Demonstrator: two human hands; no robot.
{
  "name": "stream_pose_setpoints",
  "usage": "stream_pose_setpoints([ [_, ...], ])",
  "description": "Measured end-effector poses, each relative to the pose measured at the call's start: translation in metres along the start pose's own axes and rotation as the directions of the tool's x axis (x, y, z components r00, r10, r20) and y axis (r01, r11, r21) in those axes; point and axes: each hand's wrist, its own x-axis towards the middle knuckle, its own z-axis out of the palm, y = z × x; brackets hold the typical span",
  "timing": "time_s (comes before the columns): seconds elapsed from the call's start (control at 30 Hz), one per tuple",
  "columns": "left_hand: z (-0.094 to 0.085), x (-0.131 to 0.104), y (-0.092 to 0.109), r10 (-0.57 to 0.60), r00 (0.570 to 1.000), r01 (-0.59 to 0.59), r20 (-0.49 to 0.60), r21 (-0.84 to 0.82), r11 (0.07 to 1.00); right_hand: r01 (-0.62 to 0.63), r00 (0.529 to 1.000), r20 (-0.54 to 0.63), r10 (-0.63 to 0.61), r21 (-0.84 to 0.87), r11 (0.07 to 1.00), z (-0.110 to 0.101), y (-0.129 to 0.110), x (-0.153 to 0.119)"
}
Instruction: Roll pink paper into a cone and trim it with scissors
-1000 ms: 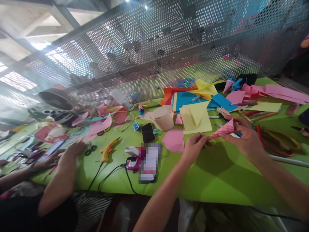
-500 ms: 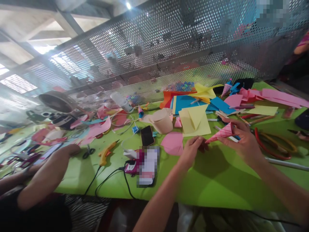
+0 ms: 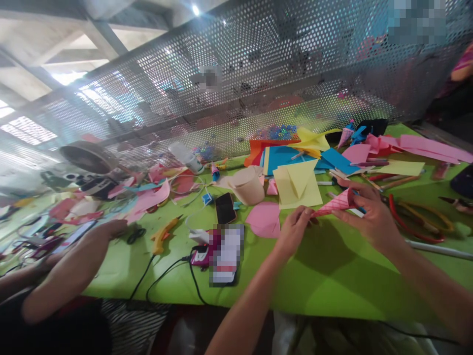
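Observation:
Between my two hands is a pink paper cone [image 3: 334, 204] with a darker line pattern, held above the green tabletop. My left hand [image 3: 293, 229] pinches its narrow tip. Around the wide end are the fingers of my right hand [image 3: 371, 214], thumb below and forefinger above. Just beyond my left hand lie square yellow paper sheets [image 3: 283, 190], one folded to a triangle, and a rounded pink paper piece [image 3: 264, 219]. Red-and-yellow handled scissors or pliers [image 3: 421, 222] rest right of my right hand; I cannot tell which.
A yellow glue gun [image 3: 164, 235] with a cord, a phone [image 3: 228, 254], a dark phone [image 3: 225, 208] and a paper roll [image 3: 248, 185] lie on the green table [image 3: 318, 291]. At left, a co-worker's arm [image 3: 77, 261] reaches over it. A perforated metal screen [image 3: 236, 84] stands behind.
The cone and both my hands have shifted slightly left, the grip unchanged. The co-worker's hand at left has moved a little toward the small dark scissors.

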Motion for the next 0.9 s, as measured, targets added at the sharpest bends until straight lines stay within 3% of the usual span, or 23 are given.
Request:
stream_pose_setpoints([
  [0.07,0.000,-0.001,0.003,0.049,0.998,-0.052,0.031,0.095,0.994,0.044,0.999,0.013,-0.044,-0.022,0.999,0.002,-0.001,-0.001],
  [0.2,0.004,0.001,0.000,0.081,0.980,-0.103,0.183,0.114,0.988,0.090,0.990,0.108,-0.086,-0.033,0.995,0.008,-0.006,-0.004],
  [0.37,0.008,0.002,-0.010,-0.026,0.968,-0.006,0.249,0.125,0.992,0.087,0.974,0.209,-0.083,-0.010,0.996,0.012,-0.007,-0.007],
  [0.57,0.011,0.001,-0.014,-0.036,0.972,0.017,0.234,0.086,0.996,0.041,0.983,0.180,-0.042,0.009,0.999,0.009,-0.007,-0.005],
  [0.9,0.011,0.003,-0.014,-0.031,0.992,0.014,0.120,0.141,0.990,0.090,0.979,0.184,-0.089,0.004,0.996,0.006,-0.009,-0.005],
])
